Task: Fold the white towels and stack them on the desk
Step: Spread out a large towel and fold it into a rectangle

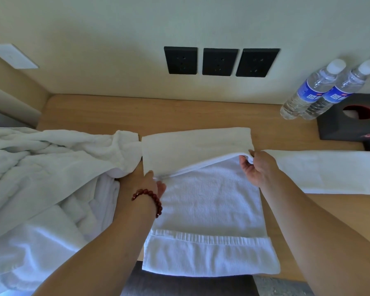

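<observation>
two hands work a white towel (207, 201) spread at the centre of the frame on a wooden desk (179, 113), its lower hem hanging over the desk's near edge. the far part of the towel is doubled back toward the camera, and each hand holds a corner of that fold: the left hand (153, 183), a red bead bracelet (149, 200) on its wrist, pinches the fold's left corner low against the cloth, while the right hand (257, 168) grips the right corner with curled fingers and lifts it clear of the layer beneath. at right of the frame a folded white towel (327, 171) lies flat on the desk, just beside the right wrist. a heap of unfolded white towels (43, 178) fills the left side, touching the fold's left edge. in the upper right, two water bottles (320, 88) stand against the wall next to a dark tissue box (346, 124); three black sockets (220, 61) line the wall at top centre.
</observation>
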Demonstrator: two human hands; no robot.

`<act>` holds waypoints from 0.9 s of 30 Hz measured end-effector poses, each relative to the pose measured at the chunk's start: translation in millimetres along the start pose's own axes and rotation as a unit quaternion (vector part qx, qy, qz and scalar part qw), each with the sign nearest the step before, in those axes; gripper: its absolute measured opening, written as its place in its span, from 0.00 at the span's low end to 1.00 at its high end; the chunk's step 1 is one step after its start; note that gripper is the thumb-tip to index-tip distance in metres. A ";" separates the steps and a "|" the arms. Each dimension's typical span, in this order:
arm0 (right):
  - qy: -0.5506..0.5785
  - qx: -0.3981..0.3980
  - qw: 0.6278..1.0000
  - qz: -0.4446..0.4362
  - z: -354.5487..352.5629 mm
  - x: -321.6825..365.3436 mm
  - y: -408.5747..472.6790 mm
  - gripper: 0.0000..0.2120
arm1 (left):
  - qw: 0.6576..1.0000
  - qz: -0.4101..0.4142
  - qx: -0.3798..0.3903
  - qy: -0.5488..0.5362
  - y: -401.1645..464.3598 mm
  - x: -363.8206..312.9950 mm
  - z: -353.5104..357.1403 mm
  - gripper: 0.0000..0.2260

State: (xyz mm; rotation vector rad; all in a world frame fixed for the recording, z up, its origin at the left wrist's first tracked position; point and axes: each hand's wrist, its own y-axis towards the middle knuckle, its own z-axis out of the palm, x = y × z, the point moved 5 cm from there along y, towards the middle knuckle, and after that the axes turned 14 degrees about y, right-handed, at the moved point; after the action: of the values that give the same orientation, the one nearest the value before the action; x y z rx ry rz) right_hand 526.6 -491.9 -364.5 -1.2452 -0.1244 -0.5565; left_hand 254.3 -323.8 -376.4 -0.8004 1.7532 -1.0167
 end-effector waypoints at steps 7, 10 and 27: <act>0.019 0.005 1.000 0.007 0.1 -3.0 -0.8 0.12 | 0.984 -0.104 0.111 -0.088 -33.2 15.3 57.4 0.26; 0.029 0.001 1.000 0.008 -1.7 -4.8 -1.5 0.12 | 0.980 -0.095 0.120 -0.128 -31.9 13.1 78.1 0.29; -0.052 -0.041 0.997 -0.039 -23.5 -8.3 13.6 0.18 | 0.978 0.026 0.062 -0.199 38.2 -22.6 -2.2 0.07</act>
State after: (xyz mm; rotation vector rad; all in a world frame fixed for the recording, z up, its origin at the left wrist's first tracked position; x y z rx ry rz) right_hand 520.9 -507.9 -387.2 -1.3547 -0.2404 -0.5700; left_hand 257.4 -287.0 -401.1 -0.8102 1.3498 -0.8523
